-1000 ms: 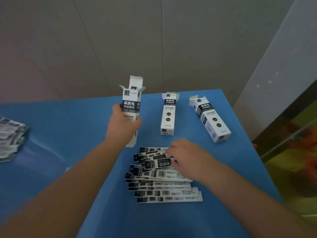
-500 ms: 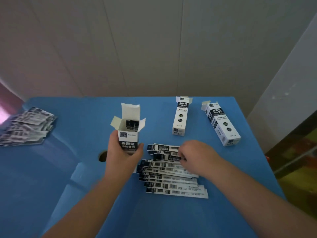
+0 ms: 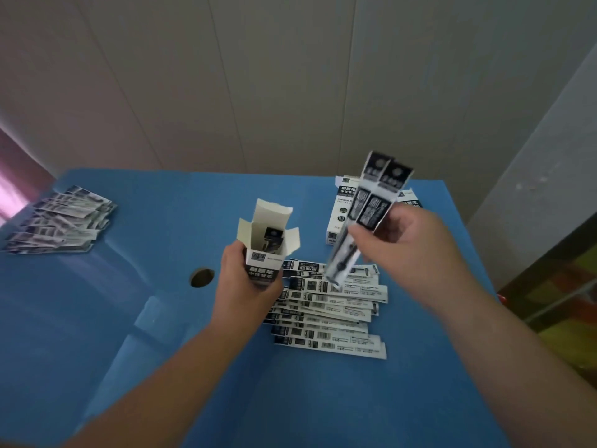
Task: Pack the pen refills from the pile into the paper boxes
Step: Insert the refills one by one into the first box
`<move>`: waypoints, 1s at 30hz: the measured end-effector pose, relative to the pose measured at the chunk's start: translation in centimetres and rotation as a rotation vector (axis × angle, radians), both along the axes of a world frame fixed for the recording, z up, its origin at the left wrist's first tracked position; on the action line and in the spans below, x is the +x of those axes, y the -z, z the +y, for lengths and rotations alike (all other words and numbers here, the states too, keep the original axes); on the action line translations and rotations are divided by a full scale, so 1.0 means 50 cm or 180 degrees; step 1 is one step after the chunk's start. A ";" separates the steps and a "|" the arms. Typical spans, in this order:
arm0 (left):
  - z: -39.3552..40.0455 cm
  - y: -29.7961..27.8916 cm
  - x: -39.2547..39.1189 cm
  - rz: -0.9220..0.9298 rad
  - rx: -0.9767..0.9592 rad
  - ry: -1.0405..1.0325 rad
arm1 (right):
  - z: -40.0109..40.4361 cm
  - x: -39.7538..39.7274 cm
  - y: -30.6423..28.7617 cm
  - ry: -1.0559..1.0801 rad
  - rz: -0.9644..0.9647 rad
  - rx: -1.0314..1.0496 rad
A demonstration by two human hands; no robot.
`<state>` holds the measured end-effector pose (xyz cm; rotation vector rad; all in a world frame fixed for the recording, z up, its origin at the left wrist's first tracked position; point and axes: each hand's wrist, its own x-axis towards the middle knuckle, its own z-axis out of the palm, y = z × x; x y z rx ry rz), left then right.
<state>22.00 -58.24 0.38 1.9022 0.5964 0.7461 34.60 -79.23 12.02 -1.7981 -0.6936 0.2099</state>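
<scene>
Head cam showed the left hand (image 3: pixel 248 286) gripping an open paper box (image 3: pixel 267 244) upright above the blue table (image 3: pixel 161 221), flaps up, w/ at least one refill already inside. Right hand (image 3: pixel 410 244) pinched two packaged refills (image 3: pixel 368 215) betw. thumb and fingers, held tilted in the air, lower ends hanging over the pile of refills (image 3: pixel 329 308). That pile lay fanned near the table's middle, just under and beside both hands. Two more boxes sat toward the far right corner: one (image 3: pixel 339 218) partly hidden behind the held refills, another (image 3: pixel 412 198) mostly hidden by the right hand. A second stack of refills (image 3: pixel 58 221) lay by the far left edge, well apart. A round hole (image 3: pixel 202 277) in the table sat just left of the left hand.
</scene>
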 end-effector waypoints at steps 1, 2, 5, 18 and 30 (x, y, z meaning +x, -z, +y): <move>0.000 -0.001 0.000 -0.0009 0.0011 0.0007 | 0.001 -0.013 -0.010 -0.0102 0.0197 0.0377; 0.000 -0.001 0.000 -0.0018 0.0021 0.0013 | 0.005 -0.026 -0.019 -0.0194 0.0324 0.0709; 0.002 0.001 0.000 -0.0050 0.0053 0.0012 | 0.026 -0.053 -0.032 -0.0251 0.0465 0.1314; -0.004 -0.001 -0.003 -0.0060 0.0147 -0.0012 | 0.100 -0.043 -0.018 -0.0621 0.0023 0.0546; -0.003 -0.005 0.001 -0.0134 0.0189 -0.0015 | 0.104 -0.022 -0.003 -0.0769 -0.0540 -0.0587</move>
